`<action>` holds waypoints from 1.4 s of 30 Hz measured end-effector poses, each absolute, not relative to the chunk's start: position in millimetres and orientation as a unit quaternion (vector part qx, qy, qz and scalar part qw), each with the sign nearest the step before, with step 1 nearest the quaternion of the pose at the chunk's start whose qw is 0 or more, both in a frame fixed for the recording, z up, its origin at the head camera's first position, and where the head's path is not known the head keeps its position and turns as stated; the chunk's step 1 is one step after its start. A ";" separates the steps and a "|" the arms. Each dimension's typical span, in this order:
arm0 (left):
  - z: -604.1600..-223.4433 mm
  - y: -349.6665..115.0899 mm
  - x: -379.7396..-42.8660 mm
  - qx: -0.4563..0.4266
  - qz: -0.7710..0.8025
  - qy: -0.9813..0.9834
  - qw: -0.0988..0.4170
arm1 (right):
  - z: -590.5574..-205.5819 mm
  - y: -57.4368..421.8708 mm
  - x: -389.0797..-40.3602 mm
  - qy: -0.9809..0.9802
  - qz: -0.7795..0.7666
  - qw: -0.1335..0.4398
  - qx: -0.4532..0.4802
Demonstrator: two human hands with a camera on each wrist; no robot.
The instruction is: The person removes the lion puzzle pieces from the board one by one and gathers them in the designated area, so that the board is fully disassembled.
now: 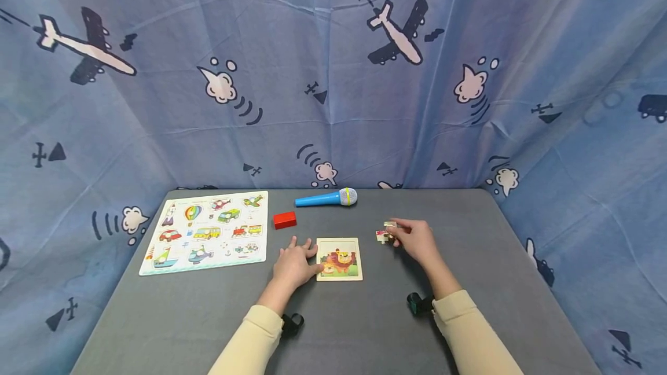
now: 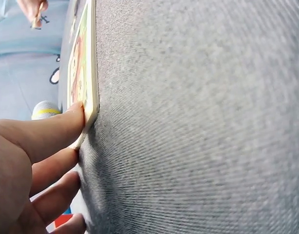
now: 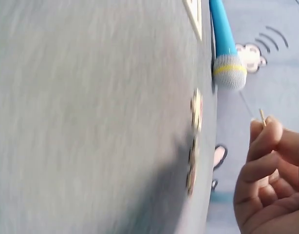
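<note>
- Blue printed curtain (image 1: 333, 126): hanging behind a grey table (image 1: 224, 323).
- Puzzle (image 1: 341, 259), lion picture: lying flat between the hands, just right of the left hand (image 1: 294, 265).
- Left hand: spreading its fingers apart, its thumb touching the puzzle's edge.
- Right hand (image 1: 417, 239): pinching a small piece (image 3: 262, 116) above the table, right of the puzzle.
- Loose pieces (image 3: 197, 111): lying below the right hand.
- Microphone (image 1: 325, 198), red block (image 1: 285, 220), vehicle board (image 1: 205, 233): resting farther back and left.
</note>
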State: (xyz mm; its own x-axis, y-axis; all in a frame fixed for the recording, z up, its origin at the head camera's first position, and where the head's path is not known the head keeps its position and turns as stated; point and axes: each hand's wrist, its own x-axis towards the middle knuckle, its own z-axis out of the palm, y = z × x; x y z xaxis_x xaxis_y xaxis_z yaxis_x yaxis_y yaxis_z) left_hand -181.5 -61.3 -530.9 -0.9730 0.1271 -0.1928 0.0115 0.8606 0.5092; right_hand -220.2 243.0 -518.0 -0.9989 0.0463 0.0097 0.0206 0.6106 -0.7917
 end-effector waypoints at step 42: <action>-530.0 -61.5 -181.1 0.037 0.267 0.956 0.113 | -544.5 311.9 -242.5 -0.936 0.339 -0.005 -0.093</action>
State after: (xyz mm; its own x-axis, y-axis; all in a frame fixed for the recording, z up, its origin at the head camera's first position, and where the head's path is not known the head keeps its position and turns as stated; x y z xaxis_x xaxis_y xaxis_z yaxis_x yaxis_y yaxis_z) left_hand -181.1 -61.5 -530.0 -0.9715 0.1318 -0.1968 0.0107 0.8545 0.5194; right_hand -242.5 311.9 -544.5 -0.9826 0.1713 -0.0723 0.1779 0.7525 -0.6341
